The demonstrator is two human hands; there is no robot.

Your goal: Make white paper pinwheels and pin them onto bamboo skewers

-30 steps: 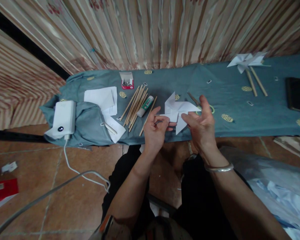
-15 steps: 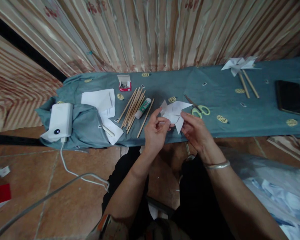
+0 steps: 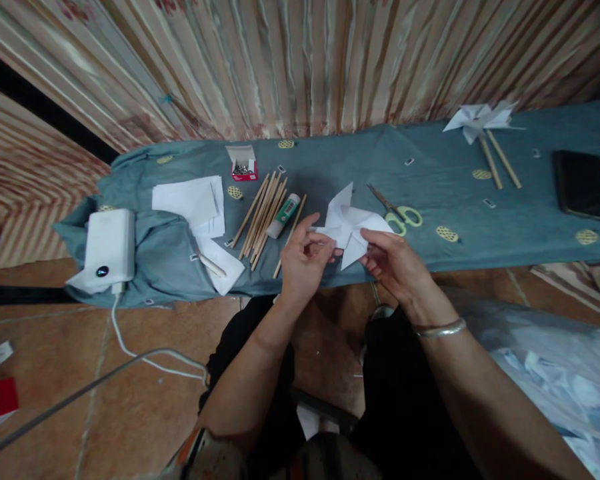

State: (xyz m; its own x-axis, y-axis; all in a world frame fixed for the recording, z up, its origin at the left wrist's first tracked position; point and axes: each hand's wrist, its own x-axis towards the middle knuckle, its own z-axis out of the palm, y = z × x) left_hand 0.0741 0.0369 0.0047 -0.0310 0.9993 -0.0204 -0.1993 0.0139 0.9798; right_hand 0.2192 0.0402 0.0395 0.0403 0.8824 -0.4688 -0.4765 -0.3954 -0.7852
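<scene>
Paper pinwheel, two-handed grip
Left hand pinches one side, right hand the opposite side; glue stick lies left of the grip, green-handled scissors right

We face a striped, pleated curtain hanging behind a long counter under blue-green cloth with yellow prints. At our upper left, a dark bar slants downward to the right. Brown floor tiles lie below us in dim light.
</scene>
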